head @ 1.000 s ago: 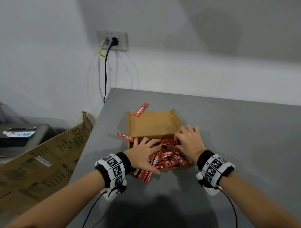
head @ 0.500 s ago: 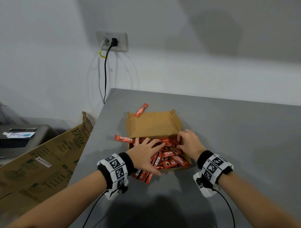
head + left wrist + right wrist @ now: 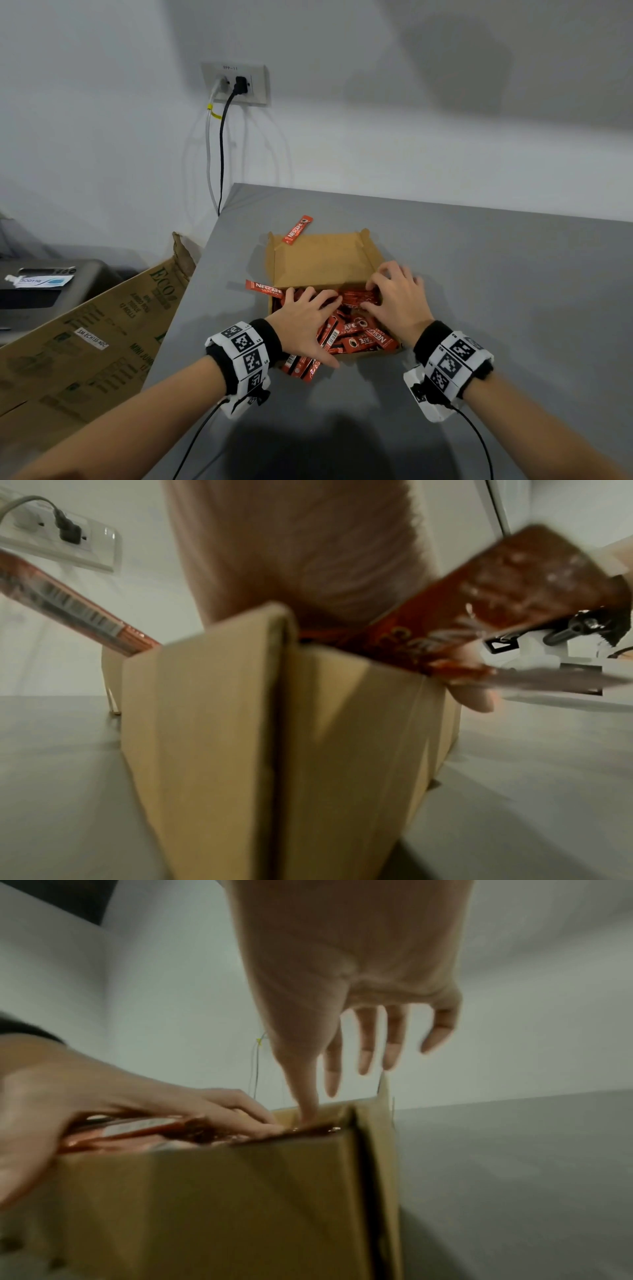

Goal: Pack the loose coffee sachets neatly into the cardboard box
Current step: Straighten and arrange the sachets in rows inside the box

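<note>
An open cardboard box [image 3: 322, 260] sits on the grey table [image 3: 496, 308], its lid flap raised at the far side. Red coffee sachets [image 3: 356, 337] lie jumbled inside it. My left hand [image 3: 305, 322] rests flat on the pile with fingers spread. My right hand [image 3: 397, 301] touches the sachets at the box's right wall, its fingers [image 3: 366, 1042] straight and its thumb dipping into the box [image 3: 205, 1204]. One sachet [image 3: 265, 288] sticks out over the left wall. Another sachet [image 3: 297, 229] lies by the lid's far left corner. Several sachets [image 3: 301, 368] overhang the near wall under my left wrist.
The table's left edge runs close to the box. Beside it leans a large printed carton [image 3: 85, 342]. A wall socket [image 3: 236, 84] with two cables hangs above the table's far left corner. A dark appliance [image 3: 44, 284] stands at the far left.
Both hands stay on the pile and shift only slightly. My right fingers drew back a little, then reached forward again. The sachet sticking out on the left wobbled.
</note>
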Tool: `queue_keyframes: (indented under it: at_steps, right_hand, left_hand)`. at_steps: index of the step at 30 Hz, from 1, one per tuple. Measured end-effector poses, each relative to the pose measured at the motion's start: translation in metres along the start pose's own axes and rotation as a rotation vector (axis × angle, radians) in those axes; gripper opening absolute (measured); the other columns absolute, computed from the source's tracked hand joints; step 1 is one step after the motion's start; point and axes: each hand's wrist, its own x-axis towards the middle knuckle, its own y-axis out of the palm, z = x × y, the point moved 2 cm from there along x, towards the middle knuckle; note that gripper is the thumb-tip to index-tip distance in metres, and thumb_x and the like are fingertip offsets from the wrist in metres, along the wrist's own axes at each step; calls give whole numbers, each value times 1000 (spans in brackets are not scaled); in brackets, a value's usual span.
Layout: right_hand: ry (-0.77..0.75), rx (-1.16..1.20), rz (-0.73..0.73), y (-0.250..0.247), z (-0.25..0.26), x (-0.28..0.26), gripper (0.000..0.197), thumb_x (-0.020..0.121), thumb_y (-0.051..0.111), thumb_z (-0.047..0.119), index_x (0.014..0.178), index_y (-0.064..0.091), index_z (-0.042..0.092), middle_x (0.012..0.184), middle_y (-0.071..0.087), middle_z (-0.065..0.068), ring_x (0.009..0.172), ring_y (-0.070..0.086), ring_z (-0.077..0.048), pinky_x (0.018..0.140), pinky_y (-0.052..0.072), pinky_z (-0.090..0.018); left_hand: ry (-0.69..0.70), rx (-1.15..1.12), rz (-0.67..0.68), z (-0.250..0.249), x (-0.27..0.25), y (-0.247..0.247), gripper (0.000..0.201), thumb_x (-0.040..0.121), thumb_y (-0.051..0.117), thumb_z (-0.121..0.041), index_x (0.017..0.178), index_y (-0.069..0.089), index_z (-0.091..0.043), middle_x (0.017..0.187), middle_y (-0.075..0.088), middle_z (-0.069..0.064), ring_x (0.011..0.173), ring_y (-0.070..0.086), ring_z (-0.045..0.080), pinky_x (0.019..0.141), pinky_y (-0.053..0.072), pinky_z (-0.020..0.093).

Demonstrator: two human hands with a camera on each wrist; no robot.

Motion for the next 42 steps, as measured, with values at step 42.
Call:
queue_keyframes:
  at_steps: [42]
  right_hand:
    - [-231,148,505,-3,10,6,21,82,61,8,100,68,14,98,64,2,85,55,-7,77,43,-17]
  left_hand:
    - [-17,-85,29,1,-1,-3,114,65,58,-77,149,9,-17,152,9,-4,131,18,22,113,13,51]
